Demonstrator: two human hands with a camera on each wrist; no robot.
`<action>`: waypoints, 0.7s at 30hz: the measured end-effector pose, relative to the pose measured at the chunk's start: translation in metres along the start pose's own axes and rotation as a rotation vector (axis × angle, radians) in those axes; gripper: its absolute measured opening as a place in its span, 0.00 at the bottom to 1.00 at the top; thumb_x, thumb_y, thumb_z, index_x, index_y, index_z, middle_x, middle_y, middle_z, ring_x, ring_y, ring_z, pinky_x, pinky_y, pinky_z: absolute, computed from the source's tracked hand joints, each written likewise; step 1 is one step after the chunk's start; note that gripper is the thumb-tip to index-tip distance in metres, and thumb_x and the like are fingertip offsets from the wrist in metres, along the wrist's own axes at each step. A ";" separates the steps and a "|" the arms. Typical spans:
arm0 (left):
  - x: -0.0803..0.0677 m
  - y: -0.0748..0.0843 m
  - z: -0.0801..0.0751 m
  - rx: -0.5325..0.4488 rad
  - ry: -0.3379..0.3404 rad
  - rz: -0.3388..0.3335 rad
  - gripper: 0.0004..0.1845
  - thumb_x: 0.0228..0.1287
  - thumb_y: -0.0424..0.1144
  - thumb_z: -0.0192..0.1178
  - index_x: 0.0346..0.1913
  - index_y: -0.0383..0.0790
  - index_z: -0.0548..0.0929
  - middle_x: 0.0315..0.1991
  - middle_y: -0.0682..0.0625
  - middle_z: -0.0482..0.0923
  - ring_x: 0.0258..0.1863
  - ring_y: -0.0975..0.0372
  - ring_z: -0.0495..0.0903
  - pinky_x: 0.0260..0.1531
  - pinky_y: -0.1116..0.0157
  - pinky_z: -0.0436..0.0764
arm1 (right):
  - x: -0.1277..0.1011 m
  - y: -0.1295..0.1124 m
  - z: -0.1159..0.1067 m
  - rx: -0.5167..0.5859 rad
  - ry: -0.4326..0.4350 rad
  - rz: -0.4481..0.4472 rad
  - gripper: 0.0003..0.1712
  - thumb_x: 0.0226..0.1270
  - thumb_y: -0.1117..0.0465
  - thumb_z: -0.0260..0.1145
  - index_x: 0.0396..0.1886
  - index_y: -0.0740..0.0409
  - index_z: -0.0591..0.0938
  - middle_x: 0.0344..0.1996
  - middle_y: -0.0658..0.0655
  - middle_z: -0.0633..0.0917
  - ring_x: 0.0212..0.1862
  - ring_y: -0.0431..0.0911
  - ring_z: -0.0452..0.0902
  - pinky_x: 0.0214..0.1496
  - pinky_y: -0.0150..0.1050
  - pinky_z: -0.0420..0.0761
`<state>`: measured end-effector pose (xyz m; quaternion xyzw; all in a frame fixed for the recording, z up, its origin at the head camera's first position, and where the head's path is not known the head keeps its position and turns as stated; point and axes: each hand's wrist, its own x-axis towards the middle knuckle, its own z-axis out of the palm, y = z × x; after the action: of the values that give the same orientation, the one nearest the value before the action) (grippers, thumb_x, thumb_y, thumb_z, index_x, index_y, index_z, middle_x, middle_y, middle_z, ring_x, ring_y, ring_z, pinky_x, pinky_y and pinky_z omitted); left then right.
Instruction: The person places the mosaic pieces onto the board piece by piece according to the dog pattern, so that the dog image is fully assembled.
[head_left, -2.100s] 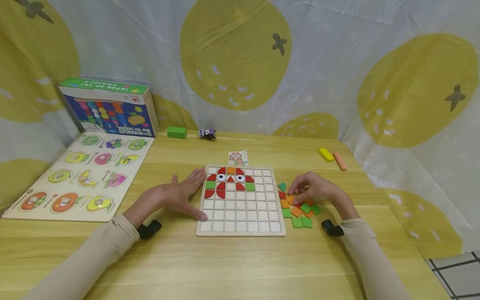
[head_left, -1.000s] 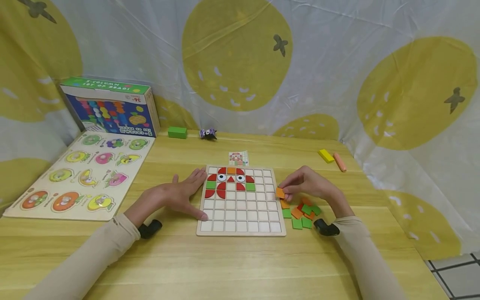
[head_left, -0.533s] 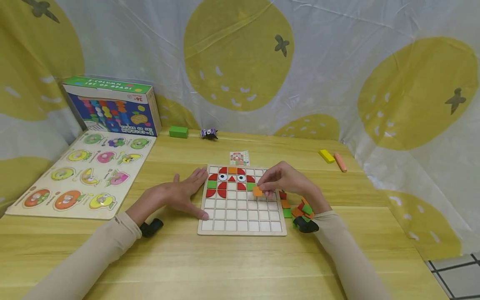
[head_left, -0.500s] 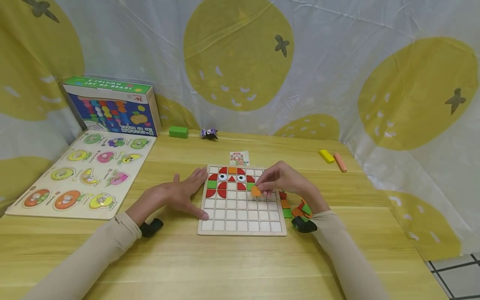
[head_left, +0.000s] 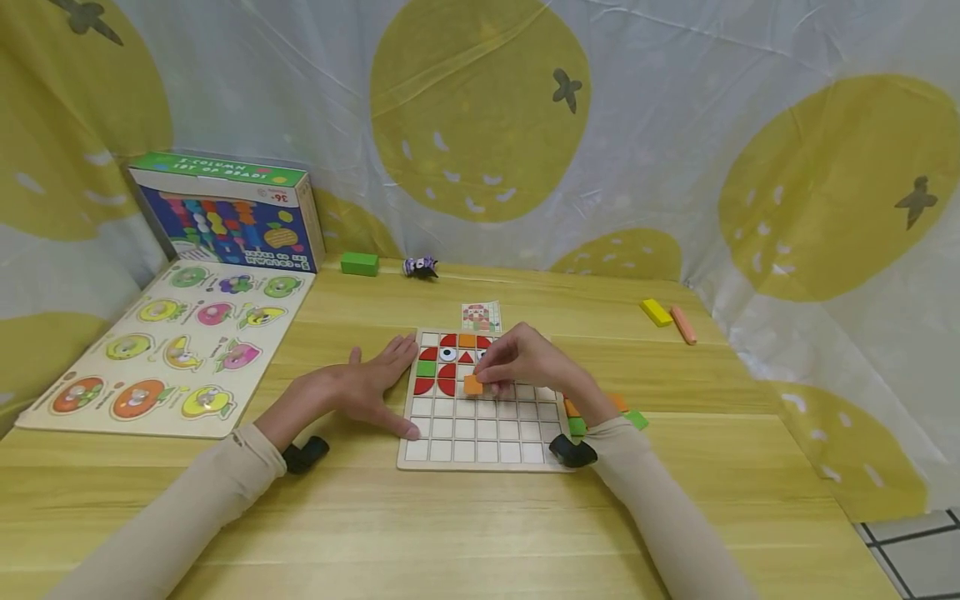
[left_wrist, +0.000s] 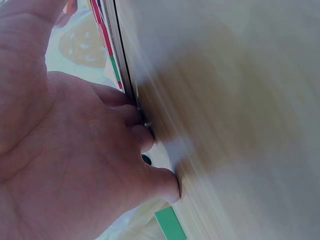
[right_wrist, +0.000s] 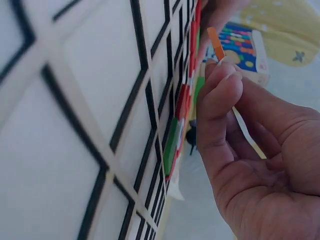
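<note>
Bright, even light; blurry wrist views

The wooden desk (head_left: pixel 465 533) carries a grid board (head_left: pixel 480 433) mid-desk — fruit puzzle (head_left: pixel 172 350) and box (head_left: pixel 225 217) at its far-left corner.

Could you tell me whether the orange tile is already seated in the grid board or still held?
Still held: the right hand pinches the orange tile over the grid board.

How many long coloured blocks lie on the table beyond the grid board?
3: a green block by the toy box, and a yellow block beside a pink block at the far right. None appears hidden.
</note>
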<state>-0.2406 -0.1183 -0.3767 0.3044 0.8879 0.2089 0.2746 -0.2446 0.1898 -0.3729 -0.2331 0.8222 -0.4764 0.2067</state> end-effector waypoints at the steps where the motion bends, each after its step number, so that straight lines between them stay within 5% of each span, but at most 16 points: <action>1: 0.001 -0.001 0.000 0.000 0.001 -0.001 0.79 0.51 0.75 0.75 0.88 0.34 0.39 0.89 0.38 0.26 0.87 0.42 0.26 0.72 0.24 0.23 | 0.001 0.000 0.002 -0.011 0.003 0.003 0.04 0.72 0.68 0.75 0.41 0.65 0.93 0.27 0.58 0.91 0.26 0.50 0.84 0.32 0.37 0.87; 16: 0.001 0.006 -0.001 0.034 -0.010 -0.043 0.74 0.57 0.70 0.75 0.88 0.34 0.39 0.89 0.38 0.27 0.88 0.42 0.28 0.75 0.24 0.28 | 0.008 -0.009 0.013 -0.125 0.056 0.143 0.02 0.71 0.67 0.77 0.37 0.63 0.93 0.26 0.55 0.90 0.24 0.44 0.82 0.30 0.37 0.88; 21: 0.003 0.001 0.000 0.021 -0.005 -0.016 0.76 0.54 0.72 0.76 0.88 0.33 0.40 0.89 0.38 0.26 0.87 0.41 0.27 0.72 0.23 0.25 | 0.009 -0.010 0.014 -0.147 0.052 0.129 0.03 0.69 0.67 0.78 0.38 0.63 0.93 0.28 0.55 0.91 0.24 0.44 0.81 0.30 0.36 0.86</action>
<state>-0.2423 -0.1158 -0.3768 0.3005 0.8918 0.1965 0.2754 -0.2421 0.1708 -0.3716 -0.1817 0.8732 -0.4066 0.1979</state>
